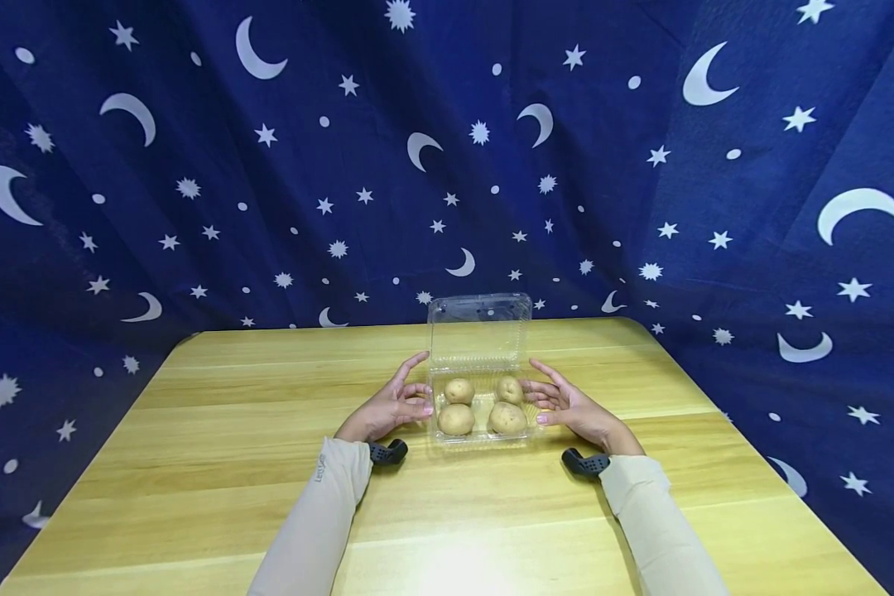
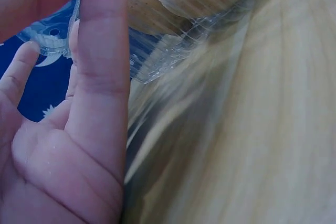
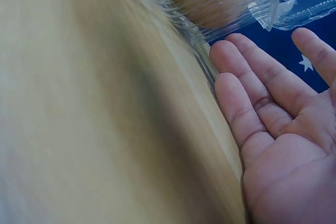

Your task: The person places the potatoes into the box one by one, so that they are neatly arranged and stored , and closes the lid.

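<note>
A clear plastic clamshell container stands on the wooden table with its lid raised at the back. Inside sit several potatoes, among them a back left one, a back right one, a front left one and a front right one. At the container's left side is my left hand, fingers spread and relaxed, thumb tip by the wall. My right hand is beside the right wall, its fingers nearly straight in the right wrist view. Whether either hand touches the plastic I cannot tell.
The wooden table extends around the container on all sides. Behind it hangs a dark blue curtain with white moons and stars. Black straps circle both wrists below the pale sleeves.
</note>
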`<state>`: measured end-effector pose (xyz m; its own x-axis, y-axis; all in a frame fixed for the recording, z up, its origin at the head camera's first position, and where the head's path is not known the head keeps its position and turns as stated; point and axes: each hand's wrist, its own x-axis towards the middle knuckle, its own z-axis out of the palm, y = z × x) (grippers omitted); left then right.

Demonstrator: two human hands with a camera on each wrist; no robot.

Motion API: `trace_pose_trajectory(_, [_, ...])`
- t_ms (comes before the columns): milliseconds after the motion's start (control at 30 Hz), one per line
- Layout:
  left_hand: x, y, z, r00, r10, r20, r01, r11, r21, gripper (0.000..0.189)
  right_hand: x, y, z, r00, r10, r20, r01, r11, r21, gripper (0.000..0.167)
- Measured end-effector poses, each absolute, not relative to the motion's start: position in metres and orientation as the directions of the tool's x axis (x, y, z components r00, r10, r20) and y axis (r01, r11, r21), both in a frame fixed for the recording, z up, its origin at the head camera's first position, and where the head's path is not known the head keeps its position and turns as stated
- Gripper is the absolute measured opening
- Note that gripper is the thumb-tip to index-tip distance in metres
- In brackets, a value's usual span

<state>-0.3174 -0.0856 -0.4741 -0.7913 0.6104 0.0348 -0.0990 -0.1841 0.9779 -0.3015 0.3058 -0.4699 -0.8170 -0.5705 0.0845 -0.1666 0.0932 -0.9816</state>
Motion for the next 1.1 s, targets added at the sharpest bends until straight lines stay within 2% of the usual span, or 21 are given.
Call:
trace_pose_trajectory(600, [-0.3175, -0.0856, -0.4751, -0.809, 0.588, 0.021, -0.09, -0.158, 0.983, 0.088, -0.3028, 0.3071, -0.4719, -0.812, -0.574, 0.109, -0.183, 0.072, -0.98, 0.113])
trace_pose_trajectory(1100, [-0.3175, -0.0852, -0.474, -0.817, 0.576, 0.018, -0.099, -0.17, 0.98, 0.08, -0.3017, 0.3057, -0.4688, -0.793, -0.599, 0.111, -0.203, 0.088, -0.975, 0.112])
